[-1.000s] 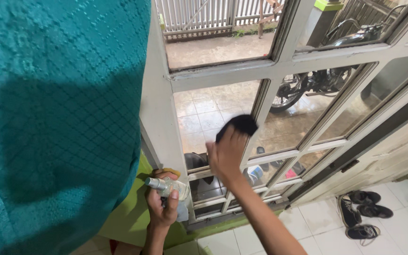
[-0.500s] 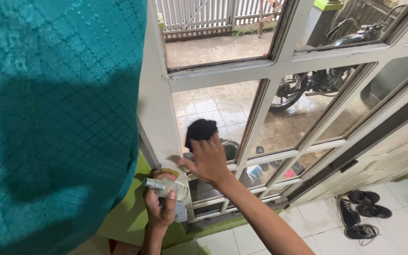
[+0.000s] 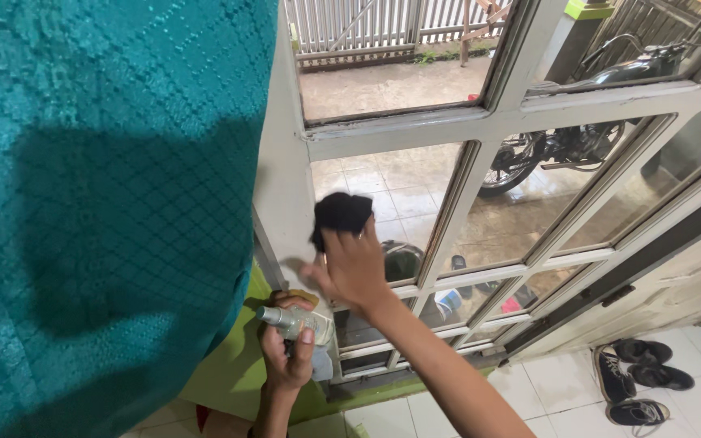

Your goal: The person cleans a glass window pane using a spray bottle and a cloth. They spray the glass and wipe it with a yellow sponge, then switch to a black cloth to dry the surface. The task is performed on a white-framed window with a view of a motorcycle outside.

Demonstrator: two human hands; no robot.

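Much of the left view is blocked by a teal curtain (image 3: 99, 211). A small spray bottle (image 3: 295, 322), nozzle pointing left with its long axis near horizontal, is gripped by the left hand (image 3: 287, 353). A black cloth (image 3: 341, 214) is pressed against a pane of the white window frame (image 3: 403, 126) by the right hand (image 3: 350, 268). Beyond the glass, a motorcycle (image 3: 561, 142) is partly cut off.

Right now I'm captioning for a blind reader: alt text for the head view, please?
The right hand presses a black cloth on a window pane; the left hand holds a spray bottle. A teal curtain hangs left.
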